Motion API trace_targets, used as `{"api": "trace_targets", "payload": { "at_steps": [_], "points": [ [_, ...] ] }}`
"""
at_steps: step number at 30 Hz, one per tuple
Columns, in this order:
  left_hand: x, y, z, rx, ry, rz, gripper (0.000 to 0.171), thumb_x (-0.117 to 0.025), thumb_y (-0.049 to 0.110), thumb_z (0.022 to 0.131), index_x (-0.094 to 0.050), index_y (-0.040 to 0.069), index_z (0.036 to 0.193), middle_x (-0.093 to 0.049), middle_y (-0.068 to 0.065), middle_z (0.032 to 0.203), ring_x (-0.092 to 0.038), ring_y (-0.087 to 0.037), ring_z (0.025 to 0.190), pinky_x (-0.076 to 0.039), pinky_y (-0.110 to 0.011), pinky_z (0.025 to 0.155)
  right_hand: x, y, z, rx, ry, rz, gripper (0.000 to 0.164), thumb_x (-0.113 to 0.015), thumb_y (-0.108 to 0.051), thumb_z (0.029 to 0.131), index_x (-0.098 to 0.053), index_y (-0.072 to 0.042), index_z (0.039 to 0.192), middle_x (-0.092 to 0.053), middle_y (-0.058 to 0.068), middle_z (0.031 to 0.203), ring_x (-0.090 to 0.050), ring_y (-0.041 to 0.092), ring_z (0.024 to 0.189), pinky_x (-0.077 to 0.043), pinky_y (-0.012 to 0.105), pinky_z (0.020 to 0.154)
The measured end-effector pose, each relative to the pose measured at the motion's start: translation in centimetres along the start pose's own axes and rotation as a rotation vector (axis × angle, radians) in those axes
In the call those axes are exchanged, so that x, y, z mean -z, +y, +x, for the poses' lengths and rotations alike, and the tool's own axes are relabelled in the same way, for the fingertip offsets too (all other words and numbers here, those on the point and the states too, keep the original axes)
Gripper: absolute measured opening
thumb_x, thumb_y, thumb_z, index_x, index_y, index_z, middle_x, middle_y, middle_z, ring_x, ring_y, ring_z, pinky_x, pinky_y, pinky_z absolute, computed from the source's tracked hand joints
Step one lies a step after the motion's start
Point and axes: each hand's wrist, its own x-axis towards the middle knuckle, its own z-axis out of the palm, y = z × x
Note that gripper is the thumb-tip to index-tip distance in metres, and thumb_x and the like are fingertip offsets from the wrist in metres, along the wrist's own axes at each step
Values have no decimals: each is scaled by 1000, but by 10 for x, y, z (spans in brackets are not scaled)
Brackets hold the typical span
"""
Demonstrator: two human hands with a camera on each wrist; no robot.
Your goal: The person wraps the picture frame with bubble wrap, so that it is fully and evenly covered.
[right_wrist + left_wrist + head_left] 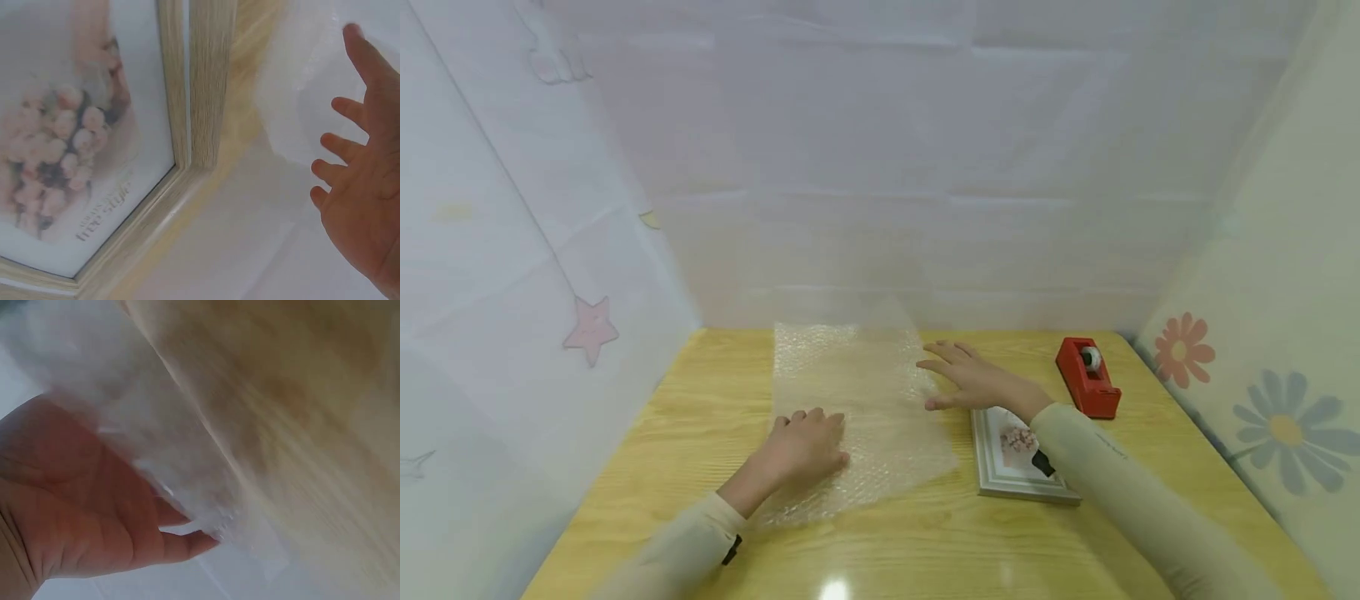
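Observation:
A clear sheet of bubble wrap (865, 400) lies spread on the wooden table. My left hand (808, 442) rests on its left part, fingers loosely bent and the thumb toward the middle. In the left wrist view the film (156, 437) covers part of that hand (81, 500), with the thumb tip right at the film's edge. Fingers spread, my right hand (966, 379) reaches over the sheet's right edge and holds nothing. Beneath the right forearm lies a picture frame (988, 467) with a pale wooden border and a pink flower print, partly hidden by the sleeve.
A red tape dispenser (1088, 379) with a roll of tape stands at the back right of the table (677, 425). Pale printed cloth walls (880, 167) enclose the table at the back and on both sides.

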Motion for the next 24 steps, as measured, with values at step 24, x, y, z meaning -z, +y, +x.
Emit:
{"api": "trace_targets", "payload": {
  "at_steps": [24],
  "points": [
    [-27, -6, -4, -175, -118, -99, 89, -63, 67, 90, -40, 14, 158, -25, -26, 161, -26, -52, 142, -28, -79, 99, -42, 3, 20, -38, -266, -6, 95, -54, -73, 92, -32, -13, 161, -22, 18, 165, -20, 38, 150, -21, 57, 116]
  ]
}}
